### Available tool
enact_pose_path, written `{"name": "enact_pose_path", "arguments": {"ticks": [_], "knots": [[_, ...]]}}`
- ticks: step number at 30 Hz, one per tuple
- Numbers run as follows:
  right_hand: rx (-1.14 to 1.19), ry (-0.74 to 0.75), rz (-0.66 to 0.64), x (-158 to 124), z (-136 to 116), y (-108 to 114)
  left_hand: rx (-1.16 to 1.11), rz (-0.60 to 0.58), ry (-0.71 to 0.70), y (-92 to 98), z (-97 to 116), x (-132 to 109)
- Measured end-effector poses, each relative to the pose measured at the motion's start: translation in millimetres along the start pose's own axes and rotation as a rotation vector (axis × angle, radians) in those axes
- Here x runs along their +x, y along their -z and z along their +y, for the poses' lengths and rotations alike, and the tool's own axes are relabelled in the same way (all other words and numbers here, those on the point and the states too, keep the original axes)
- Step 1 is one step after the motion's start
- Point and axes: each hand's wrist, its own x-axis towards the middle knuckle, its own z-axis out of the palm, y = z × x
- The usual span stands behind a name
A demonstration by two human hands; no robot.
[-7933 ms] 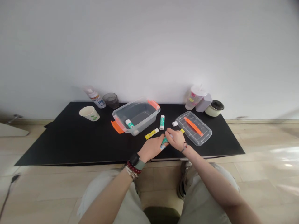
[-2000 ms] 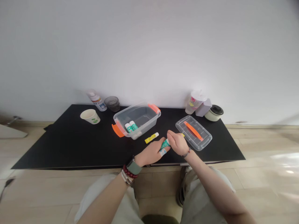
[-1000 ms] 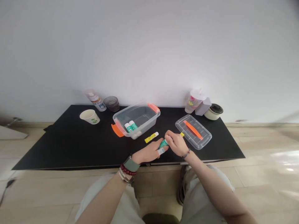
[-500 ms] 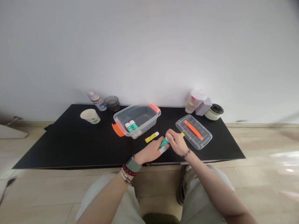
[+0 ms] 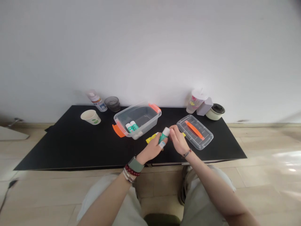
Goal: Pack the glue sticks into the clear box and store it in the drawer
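My left hand (image 5: pixel 151 150) is wrapped round a glue stick (image 5: pixel 163 137), green with a white cap that points up and to the right. My right hand (image 5: pixel 179 142) is close beside that cap, its fingers bent together; whether they pinch anything is hidden. Behind my left hand lies a yellow stick-shaped item (image 5: pixel 150 138), partly covered. A bit of another yellow item (image 5: pixel 183 134) shows past my right hand. Two more green-and-white glue sticks (image 5: pixel 132 126) lie in the left end of a clear plastic box (image 5: pixel 147 128) with orange latches.
The box's clear lid (image 5: pixel 204 143) with an orange handle lies at right. Along the back stand a spray can (image 5: pixel 100 104), a dark glass (image 5: pixel 113 104), a lidded tumbler (image 5: pixel 194 102), a white block (image 5: pixel 205 107) and a lidded pot (image 5: pixel 214 114). A paper cup (image 5: pixel 90 117) stands left on the black table (image 5: pixel 94 150).
My right hand has come off the top of the glue stick, uncovering its white cap. My left hand has raised and tilted the stick slightly, covering part of the yellow item.
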Motion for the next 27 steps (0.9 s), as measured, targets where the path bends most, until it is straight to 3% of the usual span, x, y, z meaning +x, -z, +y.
{"name": "enact_pose_path", "arguments": {"ticks": [3,5,8,11,14,18,21,27], "knots": [[-0.001,0.004,0.043,-0.3,1.9,6.5,-0.244,0.095,0.058,18.8,5.1,6.1],[-0.062,0.013,0.047,-1.0,1.4,9.2,-0.298,0.238,0.019,40.2,10.8,12.6],[-0.136,0.031,0.022,-2.2,0.9,9.8,-0.251,0.473,-0.05,78.1,16.5,28.9],[-0.194,0.051,0.006,-2.8,2.5,8.4,-0.064,0.58,-0.074,110.6,12.6,52.4],[-0.241,0.069,0.014,-1.6,4.8,7.5,0.297,0.477,0.093,127.7,1.6,75.9],[-0.292,0.08,0.013,1.4,5.3,8.1,0.705,0.261,0.392,129.0,-11.2,96.0],[-0.335,0.076,-0.002,2.9,5.0,9.4,0.775,0.209,0.527,124.9,-19.1,101.9],[-0.391,0.084,-0.024,3.5,6.0,13.1,0.823,0.164,0.543,123.5,-43.4,112.3]]}}
